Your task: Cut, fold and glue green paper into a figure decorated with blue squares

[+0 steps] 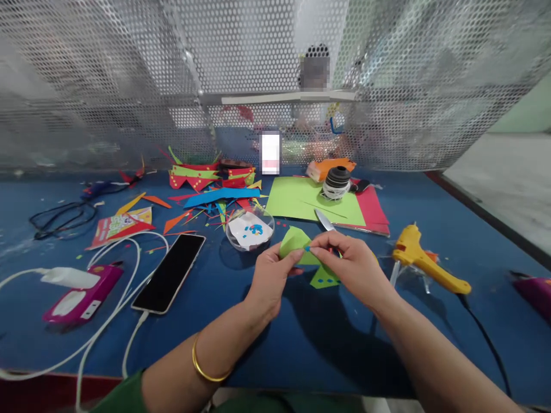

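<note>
A light green paper piece [293, 240] is pinched between the thumb and fingers of my left hand [274, 274], above the blue table. My right hand [353, 265], at its right, has thumb and forefinger closed on a small blue paper bit [307, 249] against the green paper. The lower green part, with several blue dots [325, 281], hangs below my right fingers. Just left of my hands stands a clear round dish [250, 248] with white paper and blue bits in it. Scissors [323, 219] lie behind my right hand, their handles partly hidden.
A yellow glue gun [424, 264] stands at right. Behind are green sheets [293, 198], a spool [337, 182] and coloured paper scraps [221, 198]. A phone [170, 275], white cables and a purple power strip [84, 295] lie left. A person sits beyond the perforated screen [249, 51].
</note>
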`<state>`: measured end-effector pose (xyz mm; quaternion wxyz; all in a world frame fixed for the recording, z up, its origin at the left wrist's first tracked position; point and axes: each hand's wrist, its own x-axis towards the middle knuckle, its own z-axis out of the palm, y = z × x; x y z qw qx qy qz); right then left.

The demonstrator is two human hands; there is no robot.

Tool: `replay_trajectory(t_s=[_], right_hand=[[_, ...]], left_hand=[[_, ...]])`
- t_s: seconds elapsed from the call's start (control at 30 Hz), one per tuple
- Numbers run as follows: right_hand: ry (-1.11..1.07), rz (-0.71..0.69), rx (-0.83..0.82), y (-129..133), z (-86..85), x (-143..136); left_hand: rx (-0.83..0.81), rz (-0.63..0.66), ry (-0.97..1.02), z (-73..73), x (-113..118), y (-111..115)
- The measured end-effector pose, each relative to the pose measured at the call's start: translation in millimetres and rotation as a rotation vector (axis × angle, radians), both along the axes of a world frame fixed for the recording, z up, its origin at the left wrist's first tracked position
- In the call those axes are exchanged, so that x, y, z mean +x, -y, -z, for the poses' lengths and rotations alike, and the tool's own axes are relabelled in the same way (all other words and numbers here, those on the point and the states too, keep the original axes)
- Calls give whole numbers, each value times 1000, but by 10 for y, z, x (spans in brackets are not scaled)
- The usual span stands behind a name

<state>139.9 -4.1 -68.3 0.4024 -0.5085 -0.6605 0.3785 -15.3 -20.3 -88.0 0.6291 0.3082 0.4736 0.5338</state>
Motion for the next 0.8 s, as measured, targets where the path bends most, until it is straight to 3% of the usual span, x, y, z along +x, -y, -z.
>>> replay_trajectory(t_s=[0.13, 0.33, 0.53, 0.63, 0.8], right_hand=[[-34, 51, -76, 3, 37, 0], [-65, 99, -131, -4, 74, 37], [-43, 89, -111, 1, 50, 40], [-26, 67, -61, 7, 42, 35], [45, 56, 182, 31, 25, 17]], left_hand=[[36, 4, -4, -22, -5, 20], [158, -154, -79, -63, -1, 74], [263, -80, -202, -55, -14, 87], [212, -31, -217, -54, -18, 69], [123, -17, -170, -41, -21, 52]])
